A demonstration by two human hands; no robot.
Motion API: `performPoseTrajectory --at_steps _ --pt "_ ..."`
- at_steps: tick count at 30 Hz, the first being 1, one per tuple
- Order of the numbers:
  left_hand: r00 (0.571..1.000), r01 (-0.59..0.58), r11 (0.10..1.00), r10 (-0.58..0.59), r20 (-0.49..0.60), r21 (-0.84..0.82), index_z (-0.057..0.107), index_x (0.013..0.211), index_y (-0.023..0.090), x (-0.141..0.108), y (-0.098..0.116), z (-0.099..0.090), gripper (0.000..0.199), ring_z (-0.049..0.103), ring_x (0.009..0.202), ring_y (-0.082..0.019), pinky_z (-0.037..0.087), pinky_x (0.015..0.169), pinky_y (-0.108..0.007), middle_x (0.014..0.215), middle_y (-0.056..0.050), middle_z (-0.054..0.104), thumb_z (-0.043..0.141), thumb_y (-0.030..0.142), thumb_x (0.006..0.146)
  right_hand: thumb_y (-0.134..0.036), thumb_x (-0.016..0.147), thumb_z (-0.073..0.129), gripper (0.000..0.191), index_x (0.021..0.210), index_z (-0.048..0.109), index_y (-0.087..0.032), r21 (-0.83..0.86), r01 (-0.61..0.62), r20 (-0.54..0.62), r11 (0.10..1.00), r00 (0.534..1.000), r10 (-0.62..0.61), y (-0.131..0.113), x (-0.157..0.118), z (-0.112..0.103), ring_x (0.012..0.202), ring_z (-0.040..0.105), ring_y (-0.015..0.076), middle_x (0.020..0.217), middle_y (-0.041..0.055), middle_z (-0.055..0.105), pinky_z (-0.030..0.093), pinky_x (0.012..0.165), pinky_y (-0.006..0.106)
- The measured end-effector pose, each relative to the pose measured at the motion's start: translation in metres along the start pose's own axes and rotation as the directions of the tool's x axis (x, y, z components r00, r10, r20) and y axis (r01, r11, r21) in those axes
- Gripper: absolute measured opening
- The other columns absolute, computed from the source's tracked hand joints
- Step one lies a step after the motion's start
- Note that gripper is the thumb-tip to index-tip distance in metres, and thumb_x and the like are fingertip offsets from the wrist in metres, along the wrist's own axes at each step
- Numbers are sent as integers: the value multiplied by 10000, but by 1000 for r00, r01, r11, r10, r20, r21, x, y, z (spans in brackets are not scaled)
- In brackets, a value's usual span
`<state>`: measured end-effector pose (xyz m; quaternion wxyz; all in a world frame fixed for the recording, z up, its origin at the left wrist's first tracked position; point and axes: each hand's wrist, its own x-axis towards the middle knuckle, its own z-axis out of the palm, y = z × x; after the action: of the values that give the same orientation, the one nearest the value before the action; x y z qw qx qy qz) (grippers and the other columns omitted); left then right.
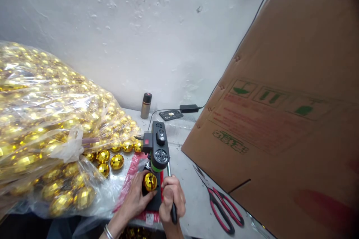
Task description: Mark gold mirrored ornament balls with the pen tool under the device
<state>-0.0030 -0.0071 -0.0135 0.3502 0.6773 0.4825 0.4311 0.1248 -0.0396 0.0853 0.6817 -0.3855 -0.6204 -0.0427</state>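
A shiny gold faceted ball (pixel 150 182) sits under the head of a small black bench press (pixel 160 138) with a green band. My left hand (pixel 136 194) is closed round the ball's side, thumb in front and fingers behind it. To its right, my right hand (pixel 174 198) wraps round the black grip of the press's metal lever (pixel 169 168), which points down toward me. The black base (pixel 154 205) of the press rests on a red plastic sheet (pixel 131 173).
A large clear bag (pixel 70 143) of gold balls fills the left, with several loose balls (pixel 117 161) beside it. A tall cardboard box (pixel 269 119) leans on the right, red-handled scissors (pixel 221 205) before it. Behind stand a spray can (pixel 146 105) and a power adapter (pixel 189 108).
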Motion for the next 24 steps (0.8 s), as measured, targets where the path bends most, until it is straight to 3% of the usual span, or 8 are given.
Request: performPoseTrajectory --at_steps 13,24 --pt "1000 -28 1000 29 6 -13 613 1263 198 6 0 1 533 659 1195 -368 504 1054 -597 1253 -170 704 712 434 796 -140 1016 385 278 768 479 -225 -51 -26 -17 998 1000 25 0 -4 2 609 524 126 701 -23 525 429 571 253" --pt "1000 7 1000 -7 4 13 619 1253 153 8 5 1 558 668 1159 -374 513 1035 -594 1205 -186 710 708 432 778 -247 1053 381 319 765 519 -230 -53 125 36 991 992 -123 8 -11 2 636 590 135 725 -20 584 502 651 289"
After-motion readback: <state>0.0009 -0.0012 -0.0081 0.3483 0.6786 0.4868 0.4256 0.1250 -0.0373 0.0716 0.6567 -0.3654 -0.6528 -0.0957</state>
